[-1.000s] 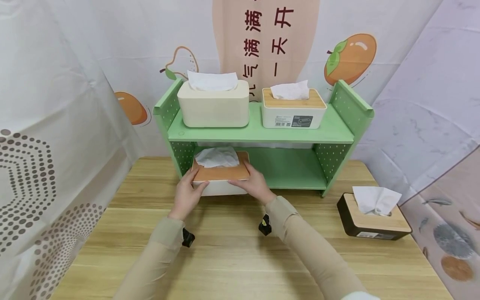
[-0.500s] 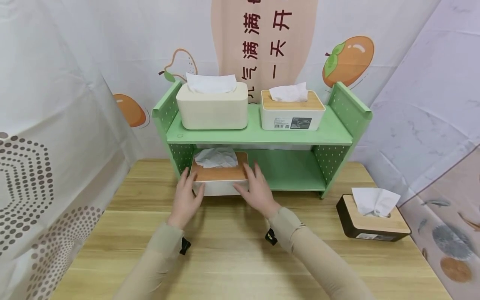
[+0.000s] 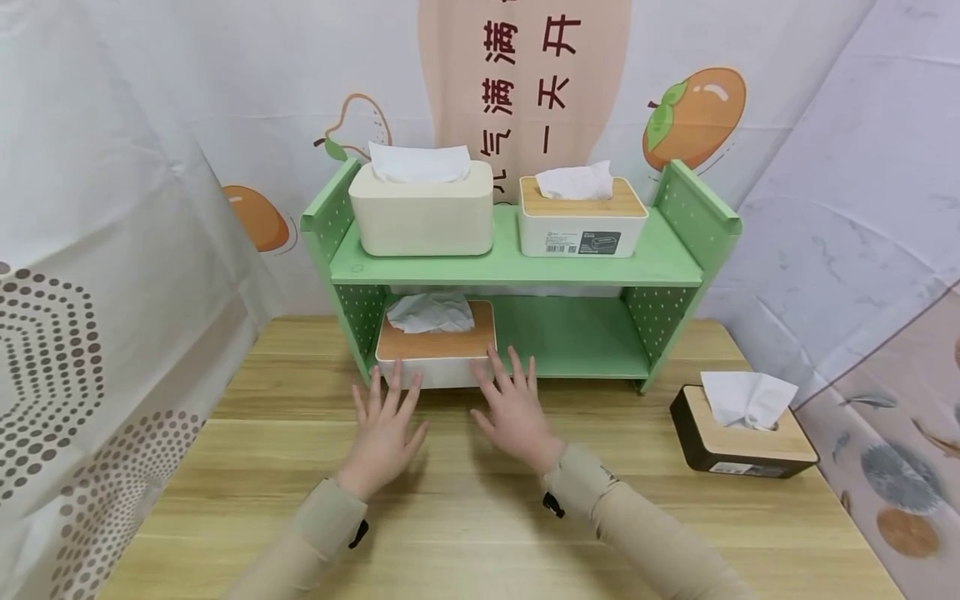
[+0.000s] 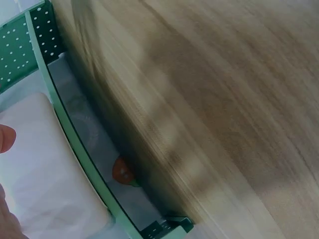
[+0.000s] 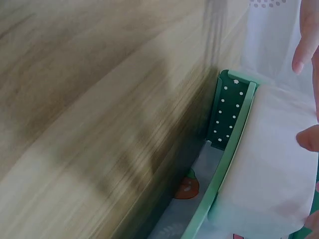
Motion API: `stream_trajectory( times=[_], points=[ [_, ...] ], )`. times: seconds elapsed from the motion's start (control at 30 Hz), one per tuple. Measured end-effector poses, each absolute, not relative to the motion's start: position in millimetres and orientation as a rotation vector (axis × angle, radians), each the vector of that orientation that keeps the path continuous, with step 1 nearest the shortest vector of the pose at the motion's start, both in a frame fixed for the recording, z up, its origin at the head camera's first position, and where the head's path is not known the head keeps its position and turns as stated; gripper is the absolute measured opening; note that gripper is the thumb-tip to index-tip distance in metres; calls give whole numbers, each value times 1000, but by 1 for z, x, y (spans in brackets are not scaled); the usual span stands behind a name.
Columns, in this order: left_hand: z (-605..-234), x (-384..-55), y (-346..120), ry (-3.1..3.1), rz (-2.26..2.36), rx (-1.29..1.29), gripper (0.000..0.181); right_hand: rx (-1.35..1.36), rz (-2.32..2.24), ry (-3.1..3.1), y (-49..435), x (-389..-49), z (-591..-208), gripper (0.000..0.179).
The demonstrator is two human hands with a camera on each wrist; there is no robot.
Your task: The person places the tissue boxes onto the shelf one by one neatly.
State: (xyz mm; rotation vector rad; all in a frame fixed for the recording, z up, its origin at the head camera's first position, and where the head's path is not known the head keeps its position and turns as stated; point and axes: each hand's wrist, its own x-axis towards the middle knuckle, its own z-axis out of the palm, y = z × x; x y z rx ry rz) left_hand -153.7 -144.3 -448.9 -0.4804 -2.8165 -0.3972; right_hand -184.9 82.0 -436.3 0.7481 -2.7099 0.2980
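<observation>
A white tissue box (image 3: 442, 375) with a wood-coloured lid stands at the left end of the green rack's lower shelf, a crumpled white tissue poking out of its top. Before its front left side is my left hand (image 3: 381, 442), fingers spread and straight, fingertips overlapping the box's lower front. My right hand (image 3: 517, 417) is likewise spread, close to the box's front right corner. Neither hand grips anything. In the left wrist view, only parts of fingers show beside the box's pale front (image 4: 50, 169); the right wrist view shows fingers near the same front (image 5: 269, 159).
On the rack's upper shelf (image 3: 510, 268) stand a cream tissue box (image 3: 423, 221) at left and a white, bamboo-lidded tissue box (image 3: 555, 233) at right. A black tissue box (image 3: 738, 462) with a wooden lid lies on the table's right side. Printed cloth hangs behind.
Both hands have let go of the wood-lidded tissue box and drawn back toward the person, fingers spreading. The box has stayed at the left of the lower shelf.
</observation>
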Motion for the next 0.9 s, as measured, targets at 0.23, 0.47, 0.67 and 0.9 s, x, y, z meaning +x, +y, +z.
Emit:
stream_trajectory(
  times=[0.23,0.47,0.67,0.9],
  points=[
    [-451,-151,-142,-2814,-314,-443,75,722,234,-2777,81,-173,-439,78],
    [-446,-159,-144,-2818,-318,-336,75,712,206,-2748,78,-177,-436,78],
    [-437,-171,-143,-2814,-287,-319,77,680,225,-2767,74,-189,-431,76],
    [-438,-186,-145,-2874,-275,-278,79,677,198,-2801,71,-203,-427,74]
  ],
)
